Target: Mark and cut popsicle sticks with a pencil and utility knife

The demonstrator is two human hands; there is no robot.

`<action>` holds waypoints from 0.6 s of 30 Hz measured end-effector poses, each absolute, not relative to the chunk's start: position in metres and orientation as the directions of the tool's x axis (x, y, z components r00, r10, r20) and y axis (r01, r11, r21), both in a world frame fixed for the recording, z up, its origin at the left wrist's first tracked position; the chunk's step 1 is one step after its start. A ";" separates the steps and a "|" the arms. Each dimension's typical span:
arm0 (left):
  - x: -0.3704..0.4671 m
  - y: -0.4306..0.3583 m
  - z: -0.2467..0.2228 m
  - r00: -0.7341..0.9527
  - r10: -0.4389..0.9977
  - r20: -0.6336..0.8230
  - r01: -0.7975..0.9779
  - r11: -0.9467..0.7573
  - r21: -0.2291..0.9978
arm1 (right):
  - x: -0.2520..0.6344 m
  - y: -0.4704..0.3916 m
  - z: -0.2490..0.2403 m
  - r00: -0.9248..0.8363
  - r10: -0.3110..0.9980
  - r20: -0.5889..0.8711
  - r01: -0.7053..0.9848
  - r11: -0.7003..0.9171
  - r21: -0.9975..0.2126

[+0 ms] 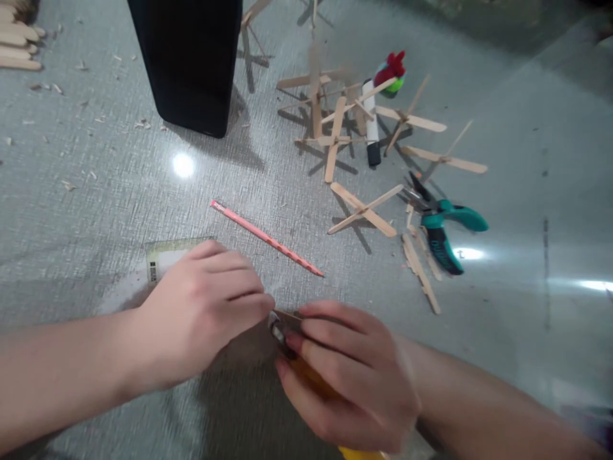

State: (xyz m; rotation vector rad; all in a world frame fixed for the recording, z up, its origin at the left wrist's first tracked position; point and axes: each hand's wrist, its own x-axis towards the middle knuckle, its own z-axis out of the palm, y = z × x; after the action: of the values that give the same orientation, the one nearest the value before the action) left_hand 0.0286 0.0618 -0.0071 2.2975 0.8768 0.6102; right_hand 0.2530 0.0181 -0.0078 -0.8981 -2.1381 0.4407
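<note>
Wooden stick: I have the thin piece [288, 315] in the gap between my two hands, its near end at the fingertips of the left grip, the other reaching under the fingers of the right.
Left grip: my left hand [205, 313] is curled with fingers pressed together, pinching the stick's end, as far as I can judge; the thumb is hidden.
Right grip: my right hand [354, 370] is closed round a yellow-handled tool [313, 378], its metal front [278, 329] angled toward the left fingertips. I can't make out the edge.
Pink pencil: lying on the tabletop [119, 211] just beyond both grips, its point toward the right one [268, 239].
Card: a pale-bordered piece [152, 263], partly under the left grip.
Crossed sticks: the nearest pair [363, 211] sits beyond the right grip, with more crosses farther out, around a white marker [370, 121].
Pliers: teal and black [438, 217], beyond and right of the right grip, beside split sticks [421, 273].
Farther out: a black slab [191, 64] beyond the left grip, and a stack of sticks [19, 48] farther left.
Risk: too much push from the right could make the metal front skid off so narrow a stick into my left fingertips; uneven pressure could split it along the grain. A loose left pinch would let it twist.
</note>
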 end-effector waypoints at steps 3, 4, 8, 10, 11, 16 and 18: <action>0.031 0.067 -0.011 0.689 0.699 0.192 0.460 -0.626 0.630 | 0.262 0.040 -0.011 -0.723 0.418 0.549 0.281 0.905 -0.319; 0.031 0.069 -0.011 0.690 0.693 0.209 0.456 -0.641 0.617 | 0.265 0.046 -0.011 -0.782 0.344 0.520 0.218 0.932 -0.289; 0.033 0.073 -0.010 0.711 0.694 0.112 0.501 -0.612 0.612 | 0.272 0.059 -0.001 -0.741 0.602 0.297 0.337 0.715 -0.612; 0.034 0.074 -0.010 0.716 0.690 0.106 0.499 -0.612 0.614 | 0.272 0.059 0.003 -0.718 0.674 0.172 0.386 0.592 -0.708; 0.035 0.075 -0.011 0.720 0.687 0.101 0.496 -0.610 0.619 | 0.272 0.059 0.004 -0.709 0.686 0.161 0.396 0.576 -0.715; 0.046 0.081 -0.008 0.693 0.717 -0.073 0.608 -0.526 0.595 | 0.271 0.055 0.007 -0.690 0.688 0.223 0.407 0.625 -0.666; 0.052 0.083 -0.003 0.684 0.717 -0.132 0.638 -0.500 0.586 | 0.271 0.053 0.008 -0.677 0.712 0.186 0.430 0.588 -0.685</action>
State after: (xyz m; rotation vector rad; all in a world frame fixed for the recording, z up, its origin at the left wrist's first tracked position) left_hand 0.0516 0.0830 -0.0025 2.2811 1.0359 0.1695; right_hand 0.2712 0.0533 0.0082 -0.9139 -2.3734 0.8546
